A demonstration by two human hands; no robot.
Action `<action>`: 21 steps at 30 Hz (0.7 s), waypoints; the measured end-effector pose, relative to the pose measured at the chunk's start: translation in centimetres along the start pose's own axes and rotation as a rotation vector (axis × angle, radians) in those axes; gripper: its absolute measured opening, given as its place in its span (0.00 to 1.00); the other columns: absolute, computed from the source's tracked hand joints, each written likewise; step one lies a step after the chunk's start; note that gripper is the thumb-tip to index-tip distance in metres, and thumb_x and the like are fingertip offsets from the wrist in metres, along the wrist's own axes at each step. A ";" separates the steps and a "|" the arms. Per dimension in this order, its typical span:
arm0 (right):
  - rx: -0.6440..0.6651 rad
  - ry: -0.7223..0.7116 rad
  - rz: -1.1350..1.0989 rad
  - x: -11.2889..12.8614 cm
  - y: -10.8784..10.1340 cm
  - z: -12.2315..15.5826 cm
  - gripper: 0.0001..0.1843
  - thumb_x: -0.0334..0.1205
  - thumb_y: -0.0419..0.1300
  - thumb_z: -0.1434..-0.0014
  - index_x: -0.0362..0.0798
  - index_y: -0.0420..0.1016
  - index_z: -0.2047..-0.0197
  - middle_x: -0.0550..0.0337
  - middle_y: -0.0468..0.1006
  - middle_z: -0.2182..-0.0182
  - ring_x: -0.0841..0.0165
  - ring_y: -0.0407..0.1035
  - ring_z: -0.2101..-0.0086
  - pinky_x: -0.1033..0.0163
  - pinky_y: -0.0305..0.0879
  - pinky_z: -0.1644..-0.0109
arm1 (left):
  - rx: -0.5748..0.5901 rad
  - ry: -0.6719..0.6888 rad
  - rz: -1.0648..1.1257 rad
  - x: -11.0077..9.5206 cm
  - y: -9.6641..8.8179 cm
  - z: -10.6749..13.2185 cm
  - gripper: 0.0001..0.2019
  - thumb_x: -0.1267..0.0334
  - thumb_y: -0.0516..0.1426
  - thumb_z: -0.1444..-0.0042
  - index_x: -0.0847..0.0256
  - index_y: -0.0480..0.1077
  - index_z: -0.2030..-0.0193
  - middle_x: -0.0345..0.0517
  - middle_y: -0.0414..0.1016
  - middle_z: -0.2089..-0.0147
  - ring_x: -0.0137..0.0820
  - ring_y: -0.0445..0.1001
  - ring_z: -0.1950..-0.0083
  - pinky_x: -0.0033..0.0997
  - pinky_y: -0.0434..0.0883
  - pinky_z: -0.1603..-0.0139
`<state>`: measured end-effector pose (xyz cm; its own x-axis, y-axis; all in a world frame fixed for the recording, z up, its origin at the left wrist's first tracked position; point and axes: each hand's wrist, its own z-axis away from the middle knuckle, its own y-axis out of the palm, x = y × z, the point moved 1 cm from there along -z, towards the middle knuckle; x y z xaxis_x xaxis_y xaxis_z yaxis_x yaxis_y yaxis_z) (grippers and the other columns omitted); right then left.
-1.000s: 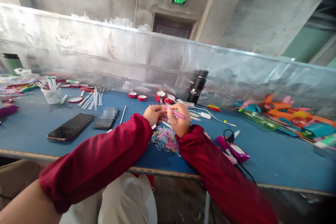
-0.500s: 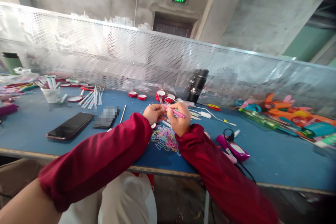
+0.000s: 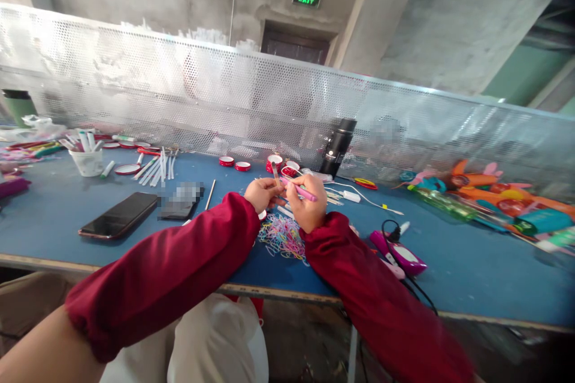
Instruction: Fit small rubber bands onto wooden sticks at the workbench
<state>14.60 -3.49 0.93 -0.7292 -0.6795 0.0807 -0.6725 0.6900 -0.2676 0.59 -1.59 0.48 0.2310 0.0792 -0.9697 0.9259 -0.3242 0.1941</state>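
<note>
My left hand (image 3: pixel 264 194) is closed, its fingertips pinching a thin flat-ended stick (image 3: pixel 275 171) that looks like a small brush and points upward. Close beside it, my right hand (image 3: pixel 309 202) grips a pink pen-shaped tool (image 3: pixel 306 193), its tip meeting the left fingertips. Whatever lies between the fingertips is too small to make out. Below both hands spreads a pile of small coloured rubber bands (image 3: pixel 284 236) on the blue table (image 3: pixel 251 269).
Two phones, one a black phone (image 3: pixel 120 215), lie to the left, near a white cup (image 3: pixel 87 163) of markers. Red-rimmed round tins (image 3: pixel 226 161) and a black bottle (image 3: pixel 338 148) stand behind. To the right are a purple device (image 3: pixel 404 254) with a cable and colourful balloon-like items (image 3: pixel 498 194).
</note>
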 end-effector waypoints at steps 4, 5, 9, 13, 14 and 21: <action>-0.020 0.010 -0.004 -0.1 -0.1 0.0 0.04 0.37 0.58 0.42 0.50 0.68 0.69 0.60 0.73 0.73 0.64 0.66 0.68 0.57 0.62 0.61 | -0.003 -0.007 -0.008 0.0 0.0 0.0 0.03 0.69 0.59 0.46 0.67 0.71 0.65 0.46 0.77 0.69 0.23 0.74 0.78 0.18 0.59 0.82; -0.017 0.004 -0.013 0.0 -0.1 0.0 0.03 0.36 0.58 0.43 0.50 0.68 0.69 0.59 0.73 0.72 0.64 0.67 0.67 0.57 0.62 0.61 | -0.002 -0.007 -0.010 0.0 0.0 0.0 0.03 0.69 0.59 0.45 0.67 0.71 0.65 0.45 0.77 0.70 0.23 0.74 0.78 0.18 0.59 0.82; 0.006 -0.025 -0.036 0.3 0.0 0.1 0.02 0.36 0.58 0.43 0.50 0.68 0.67 0.60 0.74 0.71 0.64 0.67 0.66 0.57 0.62 0.60 | -0.003 0.003 -0.016 -0.1 0.1 0.1 0.02 0.71 0.57 0.44 0.66 0.70 0.67 0.41 0.74 0.75 0.22 0.73 0.79 0.17 0.59 0.82; 0.003 -0.021 -0.019 0.2 0.0 0.0 0.03 0.36 0.58 0.43 0.50 0.68 0.68 0.60 0.73 0.72 0.64 0.67 0.68 0.57 0.62 0.61 | 0.001 0.002 -0.011 -0.1 0.1 0.2 0.02 0.71 0.57 0.44 0.66 0.70 0.66 0.41 0.74 0.74 0.22 0.73 0.79 0.17 0.59 0.82; -0.007 -0.015 -0.012 0.1 -0.1 0.0 0.03 0.36 0.58 0.43 0.50 0.68 0.69 0.60 0.73 0.73 0.64 0.67 0.68 0.57 0.62 0.61 | 0.000 -0.002 -0.008 -0.1 0.1 0.1 0.01 0.70 0.58 0.44 0.66 0.70 0.66 0.42 0.75 0.73 0.22 0.73 0.78 0.17 0.59 0.82; 0.000 -0.021 -0.042 0.5 0.0 0.1 0.01 0.36 0.58 0.43 0.51 0.68 0.67 0.59 0.74 0.71 0.64 0.68 0.66 0.57 0.63 0.60 | 0.007 -0.003 0.011 0.1 0.0 -0.1 0.03 0.69 0.59 0.45 0.66 0.69 0.68 0.40 0.74 0.75 0.23 0.74 0.78 0.17 0.59 0.83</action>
<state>14.28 -3.85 0.93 -0.6974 -0.7131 0.0722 -0.7028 0.6606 -0.2640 0.62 -1.46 0.40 0.2399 0.0733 -0.9680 0.9213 -0.3316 0.2032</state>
